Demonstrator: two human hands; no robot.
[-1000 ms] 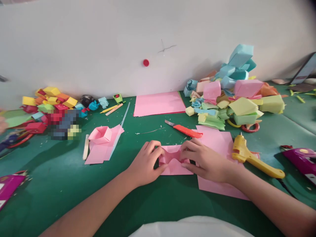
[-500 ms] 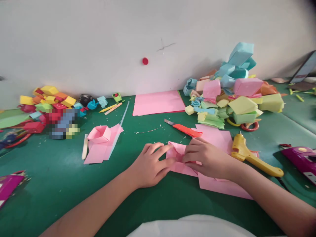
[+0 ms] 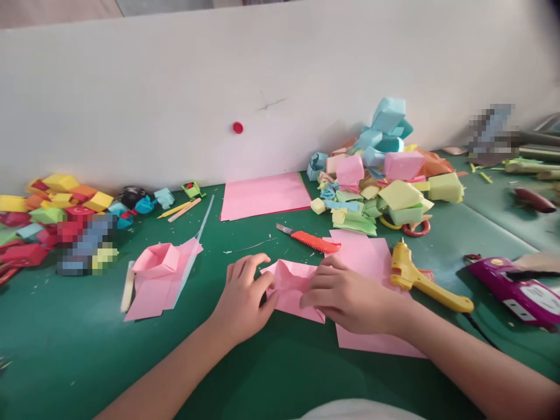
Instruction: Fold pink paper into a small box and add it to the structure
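A partly folded pink paper (image 3: 291,300) lies on the green table with its middle raised into creases. At its left end, the thumb and forefinger of my left hand (image 3: 242,297) pinch the edge, while the other fingers curve above the table. My right hand (image 3: 350,294) is closed over the paper's right side, its fingers bent and pressed together, hiding that end. Beneath my right hand and forearm lies a flat pink sheet (image 3: 365,248). A red utility knife (image 3: 312,240), blade out, rests just beyond the paper.
Right of my hands lies a yellow glue gun (image 3: 420,280), near a purple device (image 3: 516,291). A pink paper box (image 3: 157,259) sits on pink pieces at left. Behind are a pink paper stack (image 3: 266,195) and heaps of folded paper (image 3: 385,175) against a white panel (image 3: 166,99).
The view has shifted, so most things sit farther left. My hands are wider apart on the folded pink paper, showing more of its creased middle.
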